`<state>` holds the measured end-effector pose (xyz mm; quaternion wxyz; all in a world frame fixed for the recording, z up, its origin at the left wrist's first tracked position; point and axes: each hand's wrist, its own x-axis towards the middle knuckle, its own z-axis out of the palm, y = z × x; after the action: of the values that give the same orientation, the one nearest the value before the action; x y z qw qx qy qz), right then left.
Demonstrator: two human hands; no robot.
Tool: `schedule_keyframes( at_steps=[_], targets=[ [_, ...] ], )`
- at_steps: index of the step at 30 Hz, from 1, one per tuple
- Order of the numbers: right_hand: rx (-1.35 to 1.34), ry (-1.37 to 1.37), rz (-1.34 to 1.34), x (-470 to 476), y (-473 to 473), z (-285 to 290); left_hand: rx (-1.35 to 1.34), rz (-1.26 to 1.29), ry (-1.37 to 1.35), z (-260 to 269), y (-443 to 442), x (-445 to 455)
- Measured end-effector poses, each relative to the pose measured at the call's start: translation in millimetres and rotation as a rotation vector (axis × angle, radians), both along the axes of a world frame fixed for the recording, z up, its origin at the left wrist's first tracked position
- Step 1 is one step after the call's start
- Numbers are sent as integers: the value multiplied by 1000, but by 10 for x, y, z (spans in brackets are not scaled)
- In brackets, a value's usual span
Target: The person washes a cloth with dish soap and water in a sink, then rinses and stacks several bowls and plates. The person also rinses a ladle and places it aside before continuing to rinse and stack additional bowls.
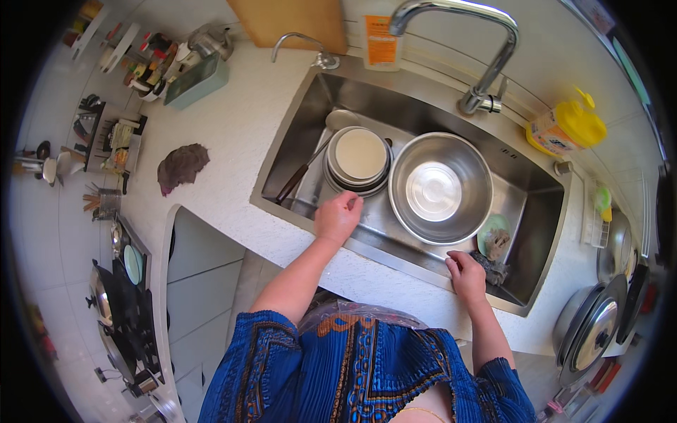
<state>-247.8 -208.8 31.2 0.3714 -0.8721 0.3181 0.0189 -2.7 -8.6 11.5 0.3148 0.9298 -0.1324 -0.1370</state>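
My left hand (338, 215) hovers over the sink's front edge, fingers loosely curled, with nothing visible in it. Just beyond it stands a stack of bowls and dishes with a cream-coloured bowl (360, 154) on top. Nearest to my right hand (467, 276) are a dark mesh scrubber (493, 268) and a light green dish (485, 232) with a crumpled brownish rag (497, 244) on it. That hand is loosely bent over the front rim, also without a visible object. Between and beyond both hands sits a wide stainless steel basin (473, 198), no contents visible.
A long-handled ladle (292, 183) leans in the left of the steel sink (534, 232). Above the sink arches a chrome faucet (497, 63). A yellow detergent bottle (566, 127) stands behind right, lidded pots (592, 333) at right. A dark cloth (182, 165) lies on the left counter.
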Motion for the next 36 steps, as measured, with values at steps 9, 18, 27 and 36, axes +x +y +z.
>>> schedule_keyframes(
  at_steps=[9,18,27,36],
  targets=[
    [-131,-14,12,-29,70,-60,-62,-81,-15,0,36,10],
    [-193,20,41,-20,53,-31,-108,-172,72,-21,52,35],
    [-262,61,29,-47,62,-66,-89,-243,100,-58,73,39],
    [-231,100,12,-46,49,-97,-118,-231,47,-144,81,61]
  ],
)
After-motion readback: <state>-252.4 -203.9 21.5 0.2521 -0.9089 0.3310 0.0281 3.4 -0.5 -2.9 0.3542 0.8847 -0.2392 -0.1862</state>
